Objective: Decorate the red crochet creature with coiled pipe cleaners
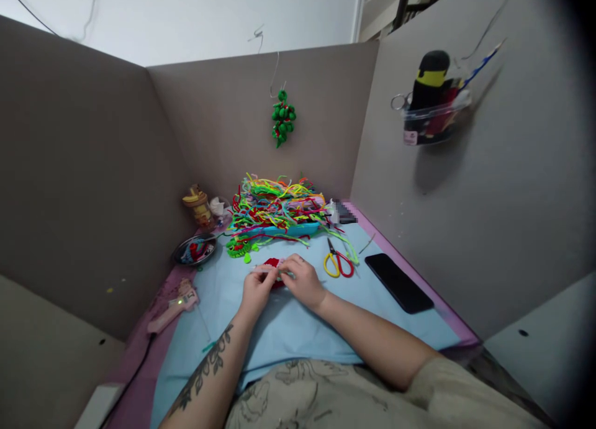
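Observation:
Over the middle of the blue cloth, both hands are pinched close together around a small red knitted-looking piece [271,262]. My left hand [257,286] has its thumb and fingers closed at the piece's left edge. A thin pale stick-like thing [261,270] shows by those fingers; its kind is unclear. My right hand [303,281] curls over the right side of the piece with its fingertips pressed together. Fingers hide much of the red piece. Just behind it lies a green crocheted figure [238,248]. Scissors [338,259] with yellow and red handles rest to the right.
A blue tray [298,230] heaped with colourful yarn ends stands at the back. A dark bowl [194,250] and a pink glue gun [174,308] are on the left, a black phone [398,283] on the right. Grey partitions enclose the table; a clear holder [435,113] hangs right.

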Available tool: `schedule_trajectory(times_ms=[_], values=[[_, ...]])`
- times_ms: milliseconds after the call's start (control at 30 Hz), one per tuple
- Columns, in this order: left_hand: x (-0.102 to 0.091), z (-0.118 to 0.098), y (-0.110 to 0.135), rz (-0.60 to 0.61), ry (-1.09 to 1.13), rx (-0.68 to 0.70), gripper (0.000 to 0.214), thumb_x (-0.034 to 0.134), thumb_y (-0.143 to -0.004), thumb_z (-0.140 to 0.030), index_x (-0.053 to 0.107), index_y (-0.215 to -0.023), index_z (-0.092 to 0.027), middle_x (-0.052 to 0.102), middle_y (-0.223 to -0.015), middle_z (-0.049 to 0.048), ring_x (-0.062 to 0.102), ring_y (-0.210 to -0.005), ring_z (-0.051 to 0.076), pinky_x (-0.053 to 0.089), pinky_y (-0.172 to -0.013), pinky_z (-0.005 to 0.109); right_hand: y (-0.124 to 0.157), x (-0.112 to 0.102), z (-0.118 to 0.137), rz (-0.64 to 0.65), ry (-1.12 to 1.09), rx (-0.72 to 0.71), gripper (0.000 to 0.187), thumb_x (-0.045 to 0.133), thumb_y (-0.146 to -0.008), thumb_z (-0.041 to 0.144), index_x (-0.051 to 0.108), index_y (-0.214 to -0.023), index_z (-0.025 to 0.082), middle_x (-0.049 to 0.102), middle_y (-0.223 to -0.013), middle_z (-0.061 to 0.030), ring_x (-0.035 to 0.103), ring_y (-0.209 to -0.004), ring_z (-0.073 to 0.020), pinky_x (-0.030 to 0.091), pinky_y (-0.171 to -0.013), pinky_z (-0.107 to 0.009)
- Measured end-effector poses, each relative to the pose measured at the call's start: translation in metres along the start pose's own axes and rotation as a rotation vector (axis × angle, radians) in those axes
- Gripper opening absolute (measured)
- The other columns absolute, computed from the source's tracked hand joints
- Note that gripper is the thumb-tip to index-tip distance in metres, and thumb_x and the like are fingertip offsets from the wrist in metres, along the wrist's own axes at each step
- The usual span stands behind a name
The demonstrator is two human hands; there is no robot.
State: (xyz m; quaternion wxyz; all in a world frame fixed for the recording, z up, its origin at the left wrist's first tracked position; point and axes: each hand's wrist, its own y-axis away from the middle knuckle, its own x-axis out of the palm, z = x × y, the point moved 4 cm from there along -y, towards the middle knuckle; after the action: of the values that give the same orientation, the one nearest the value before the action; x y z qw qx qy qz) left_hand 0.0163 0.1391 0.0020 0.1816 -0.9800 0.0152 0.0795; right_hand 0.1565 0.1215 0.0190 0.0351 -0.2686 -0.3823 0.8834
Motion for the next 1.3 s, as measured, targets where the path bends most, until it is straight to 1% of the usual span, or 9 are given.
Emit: schedule_trajectory(times_ms=[133, 300, 567, 700, 833, 933, 1067, 1200, 1300], values=[[-0.003, -0.002, 0.001, 0.007, -0.028, 0.041, 0.019, 0.062, -0.078, -0.032, 0.069, -0.080, -0.015, 0.070, -0.079, 0.0058, 0.065, -0.072, 0.018, 0.052, -0.068, 0.028, 0.000, -0.003, 0.001, 0.010, -0.090, -0.029, 0.023, 0.054, -0.079, 0.008, 0.063, -0.096, 0.020, 0.062, -0.091, -0.0067, 0.057, -0.090, -0.0197, 0.048, -0.082, -0.034], [-0.005, -0.005, 0.002, -0.010, -0.073, 0.105, 0.014, 0.062, -0.077, -0.028, 0.070, -0.079, -0.017, 0.071, -0.082, 0.0062, 0.066, -0.079, 0.019, 0.053, -0.075, 0.032, 0.000, -0.007, 0.003, 0.033, -0.081, -0.058, 0.015, 0.053, -0.082, 0.012, 0.064, -0.088, 0.022, 0.063, -0.085, -0.0064, 0.058, -0.086, -0.0200, 0.049, -0.079, -0.035], [-0.008, -0.014, 0.002, 0.010, -0.131, 0.232, 0.013, 0.059, -0.079, -0.026, 0.070, -0.080, -0.018, 0.070, -0.080, 0.0061, 0.065, -0.077, 0.019, 0.051, -0.073, 0.033, 0.000, -0.005, 0.004, 0.066, -0.199, 0.012, 0.017, 0.055, -0.082, 0.016, 0.064, -0.096, 0.021, 0.065, -0.090, -0.0064, 0.059, -0.088, -0.0191, 0.048, -0.079, -0.033], [-0.007, -0.020, 0.003, 0.030, -0.150, 0.306, 0.012, 0.058, -0.080, -0.025, 0.068, -0.079, -0.019, 0.068, -0.079, 0.0062, 0.062, -0.078, 0.020, 0.049, -0.075, 0.035, -0.001, -0.002, -0.005, 0.112, -0.325, 0.180, 0.011, 0.056, -0.083, 0.026, 0.065, -0.087, 0.019, 0.064, -0.081, -0.0037, 0.059, -0.075, -0.0162, 0.048, -0.068, -0.028], [-0.005, -0.024, 0.004, 0.058, -0.170, 0.374, 0.015, 0.053, -0.084, -0.024, 0.066, -0.080, -0.019, 0.066, -0.078, 0.0059, 0.060, -0.077, 0.020, 0.048, -0.073, 0.035, -0.001, 0.010, -0.019, 0.319, -0.673, 0.466, 0.028, 0.059, -0.081, 0.043, 0.062, -0.074, 0.016, 0.055, -0.055, 0.0034, 0.051, -0.049, -0.0102, 0.041, -0.050, -0.022], [-0.004, -0.026, 0.005, 0.073, -0.184, 0.426, 0.015, 0.052, -0.085, -0.023, 0.066, -0.081, -0.020, 0.063, -0.078, 0.0056, 0.059, -0.078, 0.019, 0.048, -0.073, 0.034, 0.000, 0.015, -0.025, 0.408, -0.841, 0.574, 0.033, 0.068, -0.073, 0.047, 0.060, -0.070, 0.015, 0.053, -0.049, 0.0049, 0.048, -0.043, -0.0085, 0.038, -0.046, -0.020], [-0.004, -0.025, 0.004, 0.073, -0.166, 0.421, 0.015, 0.054, -0.084, -0.024, 0.068, -0.081, -0.020, 0.063, -0.079, 0.0061, 0.060, -0.079, 0.019, 0.049, -0.073, 0.034, 0.000, 0.015, -0.028, 0.470, -0.886, 0.606, 0.032, 0.070, -0.070, 0.045, 0.062, -0.068, 0.014, 0.056, -0.051, 0.0037, 0.046, -0.041, -0.0074, 0.036, -0.044, -0.020], [-0.006, -0.018, 0.003, 0.046, -0.161, 0.348, 0.012, 0.060, -0.081, -0.026, 0.070, -0.083, -0.020, 0.068, -0.081, 0.0067, 0.062, -0.080, 0.020, 0.050, -0.076, 0.035, -0.002, 0.010, -0.025, 0.438, -0.885, 0.567, 0.030, 0.071, -0.071, 0.042, 0.061, -0.063, 0.015, 0.050, -0.047, 0.0058, 0.041, -0.041, -0.0064, 0.030, -0.042, -0.020], [-0.008, -0.014, 0.002, 0.018, -0.172, 0.321, 0.011, 0.063, -0.078, -0.024, 0.071, -0.084, -0.020, 0.070, -0.083, 0.0072, 0.064, -0.082, 0.021, 0.050, -0.079, 0.037, -0.003, 0.009, -0.024, 0.446, -0.911, 0.561, 0.028, 0.073, -0.069, 0.041, 0.063, -0.067, 0.015, 0.051, -0.050, 0.0060, 0.041, -0.042, -0.0064, 0.029, -0.043, -0.020]])
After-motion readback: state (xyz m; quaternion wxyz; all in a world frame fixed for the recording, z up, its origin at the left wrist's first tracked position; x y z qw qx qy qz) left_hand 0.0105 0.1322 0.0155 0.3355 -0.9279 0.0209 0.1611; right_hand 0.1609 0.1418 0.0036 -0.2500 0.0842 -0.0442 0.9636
